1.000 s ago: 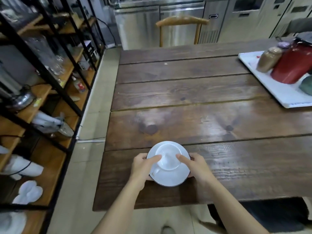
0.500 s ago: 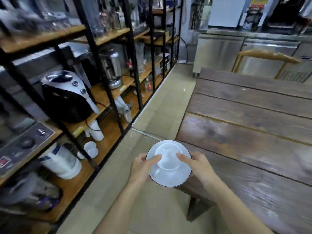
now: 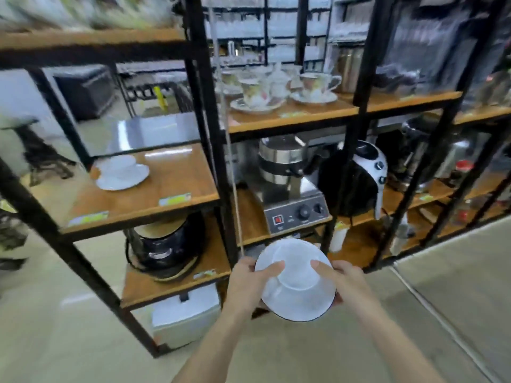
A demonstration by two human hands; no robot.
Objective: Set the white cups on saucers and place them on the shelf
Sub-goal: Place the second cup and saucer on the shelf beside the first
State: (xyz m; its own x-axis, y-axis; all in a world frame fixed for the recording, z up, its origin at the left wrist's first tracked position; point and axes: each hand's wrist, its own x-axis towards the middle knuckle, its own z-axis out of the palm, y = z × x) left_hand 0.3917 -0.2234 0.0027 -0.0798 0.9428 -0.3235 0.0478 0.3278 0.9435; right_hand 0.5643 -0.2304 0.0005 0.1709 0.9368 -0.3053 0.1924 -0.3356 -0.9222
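Observation:
I hold a white cup (image 3: 297,268) on its white saucer (image 3: 300,305) in front of me, above the floor. My left hand (image 3: 249,283) grips the saucer's left rim with the thumb on the cup. On the right rim, my right hand (image 3: 341,280) does the same. Another white cup on a saucer (image 3: 121,171) stands on the wooden shelf (image 3: 171,186) at the left, higher and further away than my hands.
Black metal posts (image 3: 213,128) frame the shelves. Flowered cups (image 3: 260,92) stand on an upper shelf. A steel appliance (image 3: 290,189) and a black-and-white machine (image 3: 356,181) fill the middle shelf. A black pot (image 3: 166,247) sits lower left, a white box (image 3: 185,313) beneath it.
I have turned left from the wooden table to face the shelves, carrying the cup and saucer in both hands. The table is out of view.

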